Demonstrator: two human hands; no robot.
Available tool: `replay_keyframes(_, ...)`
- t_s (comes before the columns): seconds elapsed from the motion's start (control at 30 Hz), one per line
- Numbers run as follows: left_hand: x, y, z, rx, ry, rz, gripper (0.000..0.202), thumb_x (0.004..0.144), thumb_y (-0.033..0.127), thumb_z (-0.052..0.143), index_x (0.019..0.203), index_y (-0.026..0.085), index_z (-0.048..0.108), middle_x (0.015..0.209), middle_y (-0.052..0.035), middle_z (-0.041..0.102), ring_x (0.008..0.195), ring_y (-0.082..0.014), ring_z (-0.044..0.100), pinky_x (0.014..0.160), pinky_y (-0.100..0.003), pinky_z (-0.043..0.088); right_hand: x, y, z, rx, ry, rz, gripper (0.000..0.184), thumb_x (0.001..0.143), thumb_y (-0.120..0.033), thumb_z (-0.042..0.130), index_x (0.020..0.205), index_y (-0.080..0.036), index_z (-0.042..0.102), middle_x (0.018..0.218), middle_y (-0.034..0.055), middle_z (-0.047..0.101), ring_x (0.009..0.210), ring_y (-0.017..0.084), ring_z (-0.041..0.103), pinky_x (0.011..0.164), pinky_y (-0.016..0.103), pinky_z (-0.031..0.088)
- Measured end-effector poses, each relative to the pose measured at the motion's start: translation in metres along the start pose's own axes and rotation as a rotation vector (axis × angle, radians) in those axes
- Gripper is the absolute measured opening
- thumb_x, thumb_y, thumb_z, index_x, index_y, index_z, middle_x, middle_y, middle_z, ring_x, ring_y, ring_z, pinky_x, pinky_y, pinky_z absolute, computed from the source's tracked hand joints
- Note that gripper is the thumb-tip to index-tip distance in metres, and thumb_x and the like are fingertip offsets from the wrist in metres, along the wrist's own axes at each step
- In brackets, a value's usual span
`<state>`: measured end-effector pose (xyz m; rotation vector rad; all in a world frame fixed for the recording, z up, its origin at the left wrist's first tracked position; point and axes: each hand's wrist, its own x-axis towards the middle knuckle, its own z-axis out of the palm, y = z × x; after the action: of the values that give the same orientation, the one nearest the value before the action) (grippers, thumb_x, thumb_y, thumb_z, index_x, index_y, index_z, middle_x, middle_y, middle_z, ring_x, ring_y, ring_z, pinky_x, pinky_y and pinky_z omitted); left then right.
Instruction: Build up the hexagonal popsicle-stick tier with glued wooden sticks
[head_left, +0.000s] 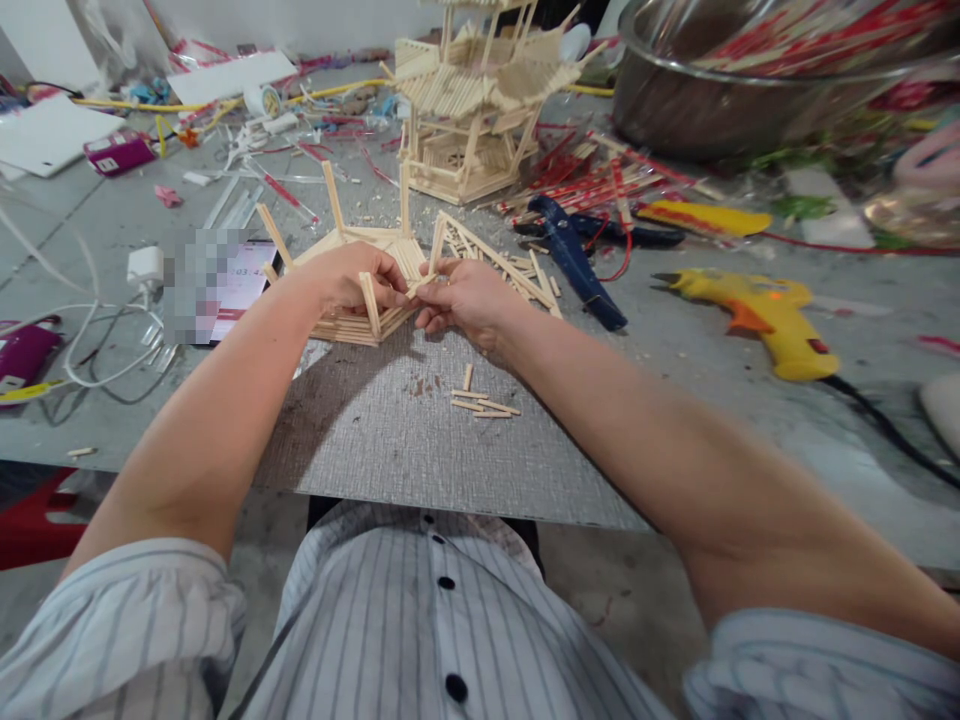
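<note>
A six-sided base of pale wooden sticks (pixel 352 330) with several upright posts lies on the table before me. Over its near right side, my left hand (pixel 356 275) is closed, its fingertips pinching a short wooden stick (pixel 420 285). My right hand (pixel 469 300) grips the other end of that stick with thumb and fingers, close to an upright post (pixel 437 245) at the base's right corner. Fingers partly hide the stick and the place where it meets the base. Beside my right hand lies a pile of loose cut sticks (pixel 517 275).
Several short stick pieces (pixel 484 405) lie near the table edge. To the right are blue-handled cutters (pixel 574 260) and a yellow glue gun (pixel 757 310) with a black cord. A stick pavilion (pixel 480 110) and a metal bowl (pixel 675 110) stand behind. A phone (pixel 244 290) lies left.
</note>
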<state>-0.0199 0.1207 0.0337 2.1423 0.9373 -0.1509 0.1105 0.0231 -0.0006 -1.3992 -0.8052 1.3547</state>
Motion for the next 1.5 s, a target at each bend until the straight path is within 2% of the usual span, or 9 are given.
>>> replay_keyframes(0.13, -0.002, 0.001, 0.0, 0.062, 0.021, 0.043, 0.019, 0.075, 0.028, 0.065, 0.087, 0.014, 0.063, 0.062, 0.0016, 0.053, 0.057, -0.008, 0.04, 0.055, -0.025, 0.031, 0.0, 0.0, 0.0, 0.002, -0.002, -0.006, 0.019, 0.088, 0.002, 0.045, 0.091, -0.017, 0.041, 0.053, -0.0046, 0.057, 0.036, 0.007, 0.052, 0.036, 0.017, 0.042)
replay_keyframes(0.53, -0.001, 0.002, 0.0, 0.033, 0.009, -0.005, 0.028, 0.073, 0.031, 0.068, 0.094, 0.013, 0.064, 0.061, 0.0001, 0.051, 0.056, -0.009, 0.04, 0.052, -0.026, 0.03, 0.001, 0.0, -0.001, 0.001, -0.005, -0.007, 0.019, 0.087, 0.001, 0.046, 0.093, -0.017, 0.041, 0.054, -0.004, 0.058, 0.037, 0.007, 0.052, 0.037, 0.017, 0.043)
replay_keyframes(0.83, -0.001, -0.002, 0.003, -0.083, 0.039, 0.002, 0.009, 0.073, 0.021, 0.065, 0.078, 0.015, 0.06, 0.058, 0.0028, 0.049, 0.047, -0.0052, 0.039, 0.043, -0.022, 0.028, 0.005, 0.004, -0.003, 0.036, -0.001, -0.056, 0.017, 0.083, 0.001, 0.048, 0.081, -0.016, 0.046, 0.057, -0.0019, 0.06, 0.037, 0.007, 0.053, 0.037, 0.018, 0.043)
replay_keyframes(1.03, 0.001, -0.007, 0.003, -0.096, 0.139, 0.038, 0.009, 0.071, 0.019, 0.064, 0.078, 0.016, 0.062, 0.059, 0.003, 0.052, 0.043, -0.0035, 0.04, 0.043, -0.021, 0.029, 0.004, 0.004, -0.008, 0.05, 0.084, -0.081, 0.017, 0.082, -0.001, 0.05, 0.086, -0.017, 0.044, 0.057, -0.0034, 0.06, 0.037, 0.008, 0.053, 0.037, 0.018, 0.042)
replay_keyframes(1.17, 0.0, -0.006, 0.003, -0.125, 0.258, 0.078, 0.021, 0.073, 0.016, 0.06, 0.093, 0.015, 0.063, 0.064, -0.0005, 0.06, 0.043, -0.0036, 0.041, 0.046, -0.022, 0.031, 0.001, -0.001, -0.015, 0.04, 0.172, -0.093, 0.022, 0.081, -0.002, 0.051, 0.086, -0.02, 0.038, 0.06, -0.0036, 0.062, 0.037, 0.008, 0.054, 0.037, 0.019, 0.042)
replay_keyframes(1.3, -0.002, 0.0, 0.001, -0.182, 0.606, 0.179, 0.033, 0.075, 0.01, 0.051, 0.107, 0.017, 0.058, 0.066, 0.001, 0.059, 0.048, -0.0046, 0.043, 0.05, -0.022, 0.035, -0.001, -0.006, -0.022, -0.056, 0.257, -0.153, 0.02, 0.081, -0.002, 0.052, 0.083, -0.019, 0.041, 0.063, -0.0027, 0.063, 0.036, 0.007, 0.053, 0.035, 0.018, 0.041)
replay_keyframes(1.4, -0.012, 0.011, -0.001, -0.18, 0.882, 0.374, 0.024, 0.079, 0.01, 0.047, 0.098, 0.02, 0.059, 0.065, 0.0037, 0.054, 0.052, -0.004, 0.041, 0.052, -0.021, 0.036, -0.001, -0.01, -0.025, -0.121, 0.255, -0.223, 0.017, 0.082, -0.003, 0.051, 0.078, -0.019, 0.044, 0.064, -0.0026, 0.063, 0.035, 0.006, 0.051, 0.035, 0.018, 0.041)
replay_keyframes(1.47, -0.025, 0.022, 0.003, -0.131, 0.951, 0.536, 0.019, 0.08, 0.013, 0.049, 0.094, 0.021, 0.061, 0.068, 0.0038, 0.056, 0.053, -0.0037, 0.041, 0.054, -0.022, 0.037, 0.0, -0.013, -0.026, -0.159, 0.225, -0.255, 0.017, 0.082, -0.003, 0.052, 0.076, -0.018, 0.045, 0.063, -0.0025, 0.062, 0.035, 0.006, 0.051, 0.036, 0.018, 0.042)
replay_keyframes(1.5, -0.031, 0.028, 0.006, -0.079, 0.926, 0.6, 0.018, 0.08, 0.015, 0.051, 0.093, 0.02, 0.063, 0.072, 0.0028, 0.058, 0.054, -0.004, 0.041, 0.054, -0.022, 0.038, 0.0, -0.016, -0.028, -0.181, 0.209, -0.265, 0.017, 0.082, -0.003, 0.052, 0.076, -0.018, 0.047, 0.064, -0.0023, 0.062, 0.036, 0.006, 0.052, 0.036, 0.018, 0.042)
